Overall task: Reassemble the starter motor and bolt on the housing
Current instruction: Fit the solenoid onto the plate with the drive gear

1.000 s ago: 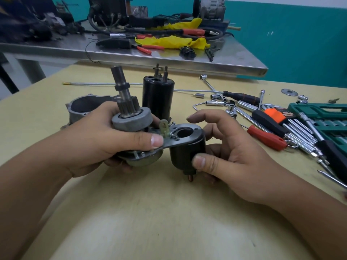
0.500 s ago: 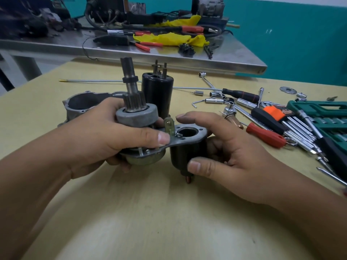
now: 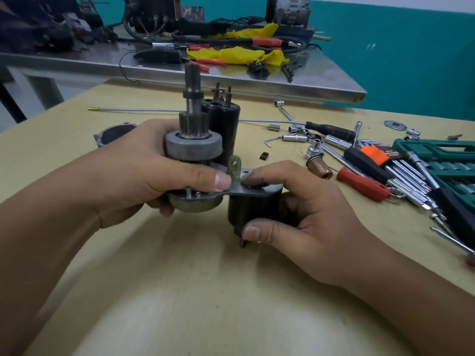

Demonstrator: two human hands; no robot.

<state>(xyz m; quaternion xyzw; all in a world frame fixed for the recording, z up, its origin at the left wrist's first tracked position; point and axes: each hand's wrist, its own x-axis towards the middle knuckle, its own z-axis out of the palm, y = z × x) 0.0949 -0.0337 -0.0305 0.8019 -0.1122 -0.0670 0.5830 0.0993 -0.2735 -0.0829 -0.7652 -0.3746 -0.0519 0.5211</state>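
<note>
- Starter motor (image 3: 205, 176) parts are held up over the tan table (image 3: 180, 291), near the middle of the view, with both hands on them.
- Left hand (image 3: 144, 176) is wrapped around the gear end, thumb pressed across the front, just under the gray ring (image 3: 193, 146).
- Right hand (image 3: 295, 214) is clamped on the black can (image 3: 246, 209), with the thumb low on its front and a finger pressing on the flat metal plate (image 3: 244, 190) on top.
- It looks heavy and hard, all metal, so it should not bend or squash.
- Smooth round sides could slip, I think, so two hands are a good idea.
- Good places to hold seem to be the thick gray ring and the black can, not the thin tab (image 3: 234, 167) sticking up between the hands.
- Long shaft (image 3: 193, 98) points up toward 12 o'clock, leaning only a little.
- Its long line runs up and down, and the gear teeth (image 3: 192, 124) sit just above the gray ring.
- Black can hangs down beside it at 3 o'clock, with a small stud at 6 o'clock under it.
- Gray housing (image 3: 113, 136) lies on the table at 9 o'clock, behind the left hand, partly hidden.
- Another black cylinder (image 3: 226, 129) stands just behind the shaft.
- Tools (image 3: 385, 170) lie spread out at 3 o'clock.
</note>
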